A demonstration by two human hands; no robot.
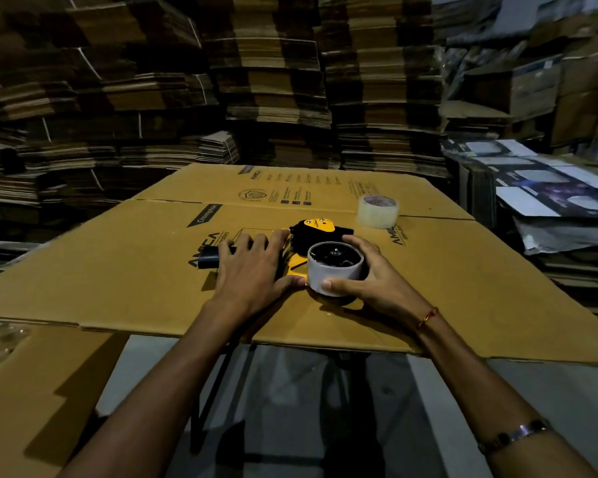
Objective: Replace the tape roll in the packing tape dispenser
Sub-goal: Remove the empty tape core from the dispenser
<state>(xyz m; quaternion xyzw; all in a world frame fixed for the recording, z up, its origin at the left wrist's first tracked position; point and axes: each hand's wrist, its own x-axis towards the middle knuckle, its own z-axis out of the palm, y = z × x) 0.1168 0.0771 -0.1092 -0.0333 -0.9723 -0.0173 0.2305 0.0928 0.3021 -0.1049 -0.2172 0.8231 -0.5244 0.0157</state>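
A yellow and black tape dispenser (316, 229) lies flat on a big flattened cardboard sheet (118, 270). On its black hub sits an empty grey cardboard core (332, 274). My right hand (366, 281) wraps around that core, thumb in front and fingers behind. My left hand (252, 267) presses down on the dispenser's dark handle (209, 259), palm flat and fingers spread over it. A full roll of clear tape (378, 211) stands on the cardboard beyond the dispenser, to the right, apart from both hands.
Tall stacks of flattened cartons (256, 81) wall in the back and left. Printed flat boxes (549, 188) pile up at the right. Another cardboard sheet (32, 391) lies at the lower left. The floor and black stand legs (204, 408) show below the sheet's near edge.
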